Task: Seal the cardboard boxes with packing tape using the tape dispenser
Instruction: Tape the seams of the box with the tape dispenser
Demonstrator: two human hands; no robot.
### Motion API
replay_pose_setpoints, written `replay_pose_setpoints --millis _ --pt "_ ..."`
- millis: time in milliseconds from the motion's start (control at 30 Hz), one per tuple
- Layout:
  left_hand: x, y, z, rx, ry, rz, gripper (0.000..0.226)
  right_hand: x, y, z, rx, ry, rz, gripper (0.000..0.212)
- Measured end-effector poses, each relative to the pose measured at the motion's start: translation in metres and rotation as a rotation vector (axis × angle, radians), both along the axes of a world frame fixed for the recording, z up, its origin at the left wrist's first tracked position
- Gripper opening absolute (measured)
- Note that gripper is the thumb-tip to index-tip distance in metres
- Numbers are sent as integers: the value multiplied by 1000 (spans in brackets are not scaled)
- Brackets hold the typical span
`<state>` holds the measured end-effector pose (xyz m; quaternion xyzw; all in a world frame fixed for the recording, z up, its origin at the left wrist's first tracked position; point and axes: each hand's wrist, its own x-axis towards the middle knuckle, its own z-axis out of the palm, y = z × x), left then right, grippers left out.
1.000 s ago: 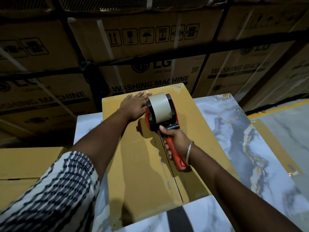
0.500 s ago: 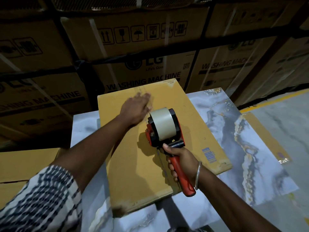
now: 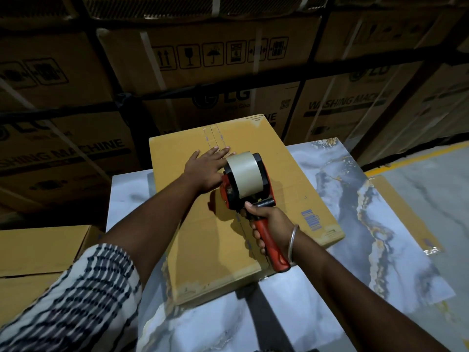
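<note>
Shown mid-seam, the cardboard box [image 3: 218,240] lay flat on a marbled table [image 3: 380,250], skewed to its edges, its near right corner projecting past a dark gap in the surface. The left hand [image 3: 205,168], fingers straight, pressed flat on the box top beside the centre seam. The right hand [image 3: 271,224] gripped the red handle of the tape dispenser [image 3: 247,184], whose head sat on the seam just beside the left fingertips. Risks, as judged: with the box skewed, a pull toward the body might steer the tape off the seam; too little downward pressure could leave it wrinkled or unstuck; the dispenser's blade, hidden from view, lay close to the left fingers; an unbraced box might slide.
</note>
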<state>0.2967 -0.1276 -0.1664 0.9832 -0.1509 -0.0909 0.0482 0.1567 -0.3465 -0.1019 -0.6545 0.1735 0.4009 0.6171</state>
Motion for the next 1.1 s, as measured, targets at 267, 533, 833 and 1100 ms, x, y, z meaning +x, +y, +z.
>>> replay_pose_setpoints --millis 267,533,833,1100 --pt "19 4 1 35 27 19 73 13 -3 0 7 -16 12 53" --pt "19 3 -4 4 -11 57 69 -49 -33 3 41 30 -7 52" --pt "-46 -24 -5 -62 4 -144 70 -49 -32 2 25 21 -11 53" --pt "-25 -24 -5 9 39 -44 66 -27 -28 2 1 8 -25 54"
